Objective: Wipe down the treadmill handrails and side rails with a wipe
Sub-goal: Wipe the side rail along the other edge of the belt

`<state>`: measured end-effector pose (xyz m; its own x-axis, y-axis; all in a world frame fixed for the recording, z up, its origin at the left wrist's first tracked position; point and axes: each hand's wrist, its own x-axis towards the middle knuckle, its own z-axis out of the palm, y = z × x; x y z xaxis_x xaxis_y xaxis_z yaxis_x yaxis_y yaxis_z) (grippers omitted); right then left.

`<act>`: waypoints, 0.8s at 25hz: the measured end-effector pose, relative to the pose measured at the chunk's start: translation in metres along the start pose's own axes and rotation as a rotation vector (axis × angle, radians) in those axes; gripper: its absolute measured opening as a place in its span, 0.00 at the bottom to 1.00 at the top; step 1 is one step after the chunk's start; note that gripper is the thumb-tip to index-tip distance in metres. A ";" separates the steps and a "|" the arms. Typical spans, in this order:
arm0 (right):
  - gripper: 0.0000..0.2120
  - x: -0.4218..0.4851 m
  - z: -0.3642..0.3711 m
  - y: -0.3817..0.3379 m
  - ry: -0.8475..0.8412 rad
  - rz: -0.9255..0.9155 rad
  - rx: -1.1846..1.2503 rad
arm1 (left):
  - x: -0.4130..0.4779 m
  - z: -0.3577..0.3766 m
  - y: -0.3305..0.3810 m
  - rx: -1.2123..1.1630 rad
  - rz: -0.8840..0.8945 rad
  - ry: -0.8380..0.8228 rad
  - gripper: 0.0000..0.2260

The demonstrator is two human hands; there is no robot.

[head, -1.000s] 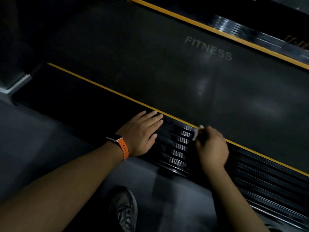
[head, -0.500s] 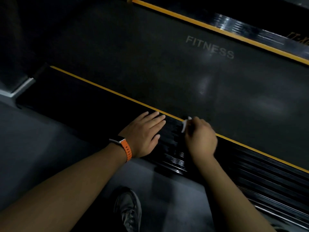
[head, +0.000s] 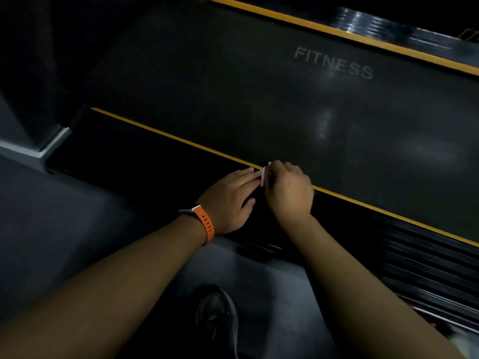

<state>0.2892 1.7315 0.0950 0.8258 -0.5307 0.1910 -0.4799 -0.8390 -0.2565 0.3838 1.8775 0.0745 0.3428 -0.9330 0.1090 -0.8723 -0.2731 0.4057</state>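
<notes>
A black ribbed side rail (head: 414, 250) with a yellow edge stripe runs diagonally along the near side of the treadmill belt (head: 259, 99). My right hand (head: 289, 193) grips a small white wipe (head: 263, 174) and holds it down on the rail near the stripe; only the wipe's edge shows past my fingers. Flat on the rail just left of it lies my left hand (head: 230, 200), fingers straight, fingertips touching the wipe. An orange watch strap is on the left wrist.
The far side rail (head: 388, 29), also yellow-edged, crosses the top right. Grey floor (head: 77, 229) lies in front of the near rail. My shoe (head: 217, 317) stands on it below my hands. A grey post base (head: 39, 149) sits at the left.
My right hand slid the wipe leftward along the rail until it met the fingertips of my left hand, which stayed flat in place.
</notes>
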 end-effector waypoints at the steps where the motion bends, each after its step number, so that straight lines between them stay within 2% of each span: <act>1: 0.05 -0.002 -0.003 0.008 0.004 0.003 -0.004 | -0.002 -0.004 -0.007 0.014 -0.003 0.004 0.24; 5: 0.06 -0.039 -0.022 0.054 0.079 0.123 -0.069 | -0.012 -0.008 -0.020 0.105 0.029 0.010 0.26; 9: 0.08 -0.017 -0.003 0.000 0.012 -0.005 -0.050 | -0.010 -0.004 -0.017 0.121 0.037 0.033 0.26; 11: 0.10 -0.014 -0.005 -0.002 -0.016 -0.035 -0.046 | -0.010 -0.005 -0.019 0.115 0.043 0.035 0.26; 13: 0.13 -0.031 -0.019 0.028 -0.001 0.011 -0.016 | -0.011 -0.006 -0.020 0.104 0.049 0.030 0.26; 16: 0.09 -0.058 -0.033 0.053 0.049 0.161 0.061 | -0.012 -0.005 -0.018 0.104 0.044 0.020 0.25; 20: 0.07 -0.020 -0.004 -0.011 -0.038 0.038 0.131 | -0.011 -0.003 -0.019 0.116 0.043 0.054 0.25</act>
<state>0.2767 1.7508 0.0977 0.8196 -0.5548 0.1430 -0.4705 -0.7942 -0.3845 0.3981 1.8937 0.0681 0.3196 -0.9314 0.1742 -0.9201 -0.2612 0.2920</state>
